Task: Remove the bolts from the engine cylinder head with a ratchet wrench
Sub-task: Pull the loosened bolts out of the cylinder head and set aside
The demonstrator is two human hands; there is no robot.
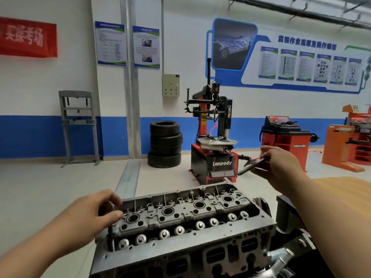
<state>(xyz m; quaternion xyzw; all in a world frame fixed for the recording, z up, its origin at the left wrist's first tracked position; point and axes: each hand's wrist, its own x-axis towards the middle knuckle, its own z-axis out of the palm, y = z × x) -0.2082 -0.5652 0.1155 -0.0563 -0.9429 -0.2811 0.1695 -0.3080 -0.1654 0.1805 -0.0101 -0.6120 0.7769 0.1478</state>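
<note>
- Nearest, low centre of view: cylinder head [180, 227] lying flat, top face up, with valve springs and round plug wells exposed.
- Found left hand [94, 215] at the head's left end, fingers and thumb pinched round the top of a thin dark rod [110, 239] standing upright in a hole at that corner. Cannot tell bolt from extension bar at this sharpness; taken as a long head bolt, by judgement only.
- Found right hand [281, 165] raised above and beyond the head's right end, well apart from it. Fingers curled round a dark tool [251, 166], blurred; taken as the ratchet wrench. Not engaged on any fastener.
- Progress, judged: loosening at the left corner probably done, given a bare hand rather than the wrench at the rod. Lifting out not yet finished, rod foot down inside the casting.
- Looked along the head for other bolt heads. Saw several dark round holes between the wells, too small to call filled or empty. Count of bolts out against bolts left: cannot tell.
- Left to do, judged: draw the rod clear, set it aside, bring the wrench down onto whatever remains.
- Farther off on the floor: stack of tyres [165, 145], tyre changer [212, 157], red wheel balancer [285, 137], grey press frame [78, 125].
- Farthest, on the wall: posters [128, 45] and a red banner [28, 37].
</note>
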